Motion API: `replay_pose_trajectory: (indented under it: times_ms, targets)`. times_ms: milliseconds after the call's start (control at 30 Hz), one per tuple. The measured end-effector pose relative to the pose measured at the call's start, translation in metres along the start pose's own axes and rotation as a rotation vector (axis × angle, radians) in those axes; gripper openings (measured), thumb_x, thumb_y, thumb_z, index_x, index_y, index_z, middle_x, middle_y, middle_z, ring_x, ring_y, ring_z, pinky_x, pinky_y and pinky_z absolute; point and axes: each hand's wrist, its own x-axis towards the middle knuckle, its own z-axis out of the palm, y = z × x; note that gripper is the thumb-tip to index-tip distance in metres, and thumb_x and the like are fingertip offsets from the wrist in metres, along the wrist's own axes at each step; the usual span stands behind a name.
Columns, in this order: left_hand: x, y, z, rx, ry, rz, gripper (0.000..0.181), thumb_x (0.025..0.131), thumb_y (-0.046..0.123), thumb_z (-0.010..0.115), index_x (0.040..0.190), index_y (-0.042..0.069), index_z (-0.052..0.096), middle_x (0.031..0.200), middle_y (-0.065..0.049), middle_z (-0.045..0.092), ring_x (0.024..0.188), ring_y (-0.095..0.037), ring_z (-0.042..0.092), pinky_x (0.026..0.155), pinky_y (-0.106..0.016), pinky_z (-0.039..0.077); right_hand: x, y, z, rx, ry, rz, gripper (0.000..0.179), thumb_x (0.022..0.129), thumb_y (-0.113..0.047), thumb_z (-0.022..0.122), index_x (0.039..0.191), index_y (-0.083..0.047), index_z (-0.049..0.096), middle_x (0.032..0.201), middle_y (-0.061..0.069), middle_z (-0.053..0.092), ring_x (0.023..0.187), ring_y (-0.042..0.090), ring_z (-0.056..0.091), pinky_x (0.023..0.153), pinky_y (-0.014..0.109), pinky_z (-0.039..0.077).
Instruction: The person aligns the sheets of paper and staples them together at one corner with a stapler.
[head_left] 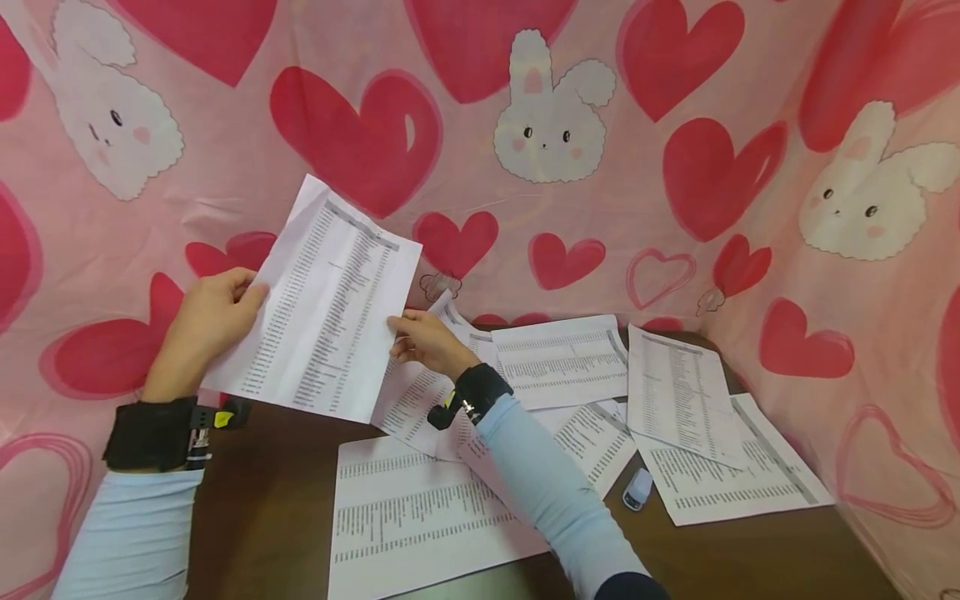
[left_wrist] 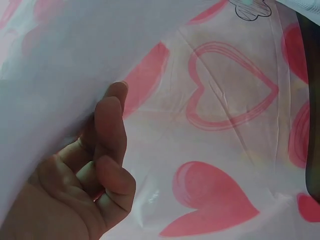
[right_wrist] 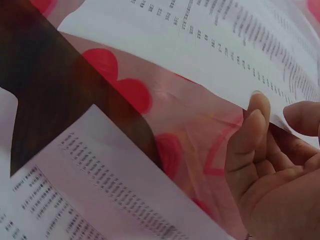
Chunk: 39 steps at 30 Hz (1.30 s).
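A: Look at that printed sheet (head_left: 322, 308), lifted off the table (head_left: 270, 508), tilted, and right between the two grips! Held how on the left?

B: Pinched at its left edge by the left hand (head_left: 217, 312), with thumb to the front and fingers (left_wrist: 110, 122) bent behind, closed right down onto the paper

A: And over on the far edge?

B: Nipped there by the right hand (head_left: 431, 342), between thumb and bent fingers, closed to the thickness of paper

A: Now drop below the right grip, and see what?

B: Loose sheets (head_left: 420, 508), printed too, overlapping under the right forearm and fanning out well to the right of that grip

A: Plus, lower and further right of it, a small pale object (head_left: 637, 489), lying just beside the papers, too small to name for certain

B: All of it on dark brown, before a pink backdrop (head_left: 465, 133), creased in places, rising behind both grips and round to the right

A: Covered in red hearts (head_left: 705, 183) and white rabbits (head_left: 551, 137), close behind the raised paper
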Motion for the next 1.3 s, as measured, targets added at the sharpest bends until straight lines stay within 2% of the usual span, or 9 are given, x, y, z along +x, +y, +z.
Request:
replay_pose_trajectory:
  times_ms: [200,367,500,600,767,867,1067,1167,1300]
  targets:
    - [-0.002,0.002,0.003,-0.055,-0.014,-0.014,0.056,0.095,0.044,0.053,0.132,0.000,0.052,0.109,-0.025,0.060,0.071,-0.033,0.065,0.057,-0.041,0.056,-0.016,-0.020,-0.016,-0.086,0.000,-0.073,0.020,0.098,-0.014,0.058,0.112,0.000,0.063,0.084,0.011,0.064,0.052,0.018,0.054,0.051,0.026,0.046]
    - [-0.002,0.002,0.007,-0.066,-0.042,-0.021,0.058,0.098,0.046,0.048,0.132,0.000,0.054,0.110,-0.025,0.059,0.079,-0.035,0.060,0.057,-0.034,0.053,-0.034,-0.035,-0.032,-0.127,-0.036,-0.140,0.025,0.099,-0.013,0.057,0.117,0.002,0.061,0.088,0.013,0.064,0.051,0.017,0.053,0.053,0.027,0.047]
    - [-0.005,-0.003,0.009,-0.051,-0.093,0.012,0.054,0.098,0.042,0.049,0.129,-0.002,0.055,0.107,-0.024,0.060,0.080,-0.033,0.057,0.058,-0.031,0.051,-0.049,-0.039,-0.041,-0.126,-0.081,-0.162,0.024,0.099,-0.012,0.057,0.116,0.005,0.060,0.088,0.015,0.065,0.050,0.019,0.055,0.052,0.027,0.047]
    - [-0.010,-0.010,0.009,-0.065,-0.141,0.027,0.050,0.097,0.041,0.054,0.124,-0.001,0.058,0.104,-0.021,0.062,0.076,-0.031,0.060,0.058,-0.030,0.052,-0.058,-0.037,-0.043,-0.115,-0.118,-0.151,0.023,0.098,-0.010,0.057,0.115,0.006,0.060,0.088,0.016,0.066,0.050,0.020,0.058,0.052,0.028,0.049]
    - [-0.016,-0.028,0.004,-0.078,-0.243,0.079,0.038,0.095,0.036,0.060,0.110,0.001,0.063,0.094,-0.016,0.063,0.069,-0.027,0.059,0.055,-0.028,0.049,-0.069,-0.028,-0.036,-0.101,-0.157,-0.115,0.024,0.098,-0.010,0.057,0.115,0.007,0.059,0.086,0.016,0.067,0.052,0.019,0.061,0.053,0.028,0.052]
    - [-0.020,-0.042,-0.001,-0.063,-0.324,0.095,0.032,0.095,0.032,0.062,0.106,0.003,0.065,0.088,-0.012,0.063,0.065,-0.025,0.058,0.053,-0.028,0.048,-0.071,-0.019,-0.028,-0.096,-0.189,-0.089,0.022,0.098,-0.008,0.057,0.114,0.007,0.060,0.084,0.015,0.067,0.051,0.018,0.062,0.052,0.028,0.052]
    - [-0.028,-0.066,-0.007,-0.005,-0.478,0.078,0.025,0.092,0.029,0.065,0.097,0.005,0.067,0.080,-0.006,0.063,0.059,-0.021,0.058,0.051,-0.027,0.047,-0.068,0.002,-0.010,-0.109,-0.220,-0.052,0.011,0.097,-0.007,0.057,0.098,0.003,0.060,0.068,0.013,0.064,0.047,0.017,0.060,0.049,0.028,0.051]
    - [-0.031,-0.074,-0.009,0.050,-0.519,0.068,0.019,0.091,0.026,0.067,0.087,0.007,0.066,0.072,-0.005,0.060,0.056,-0.019,0.055,0.049,-0.025,0.045,-0.067,0.011,0.000,-0.146,-0.205,-0.041,0.011,0.096,-0.009,0.059,0.090,0.000,0.059,0.064,0.013,0.062,0.046,0.018,0.058,0.047,0.029,0.050]
    - [-0.035,-0.083,-0.011,0.139,-0.558,0.021,0.020,0.088,0.025,0.070,0.078,0.009,0.063,0.067,-0.004,0.056,0.052,-0.018,0.050,0.046,-0.024,0.040,-0.063,0.027,0.014,-0.200,-0.193,-0.027,0.017,0.094,-0.012,0.062,0.082,-0.002,0.057,0.066,0.011,0.063,0.045,0.017,0.058,0.046,0.028,0.050]
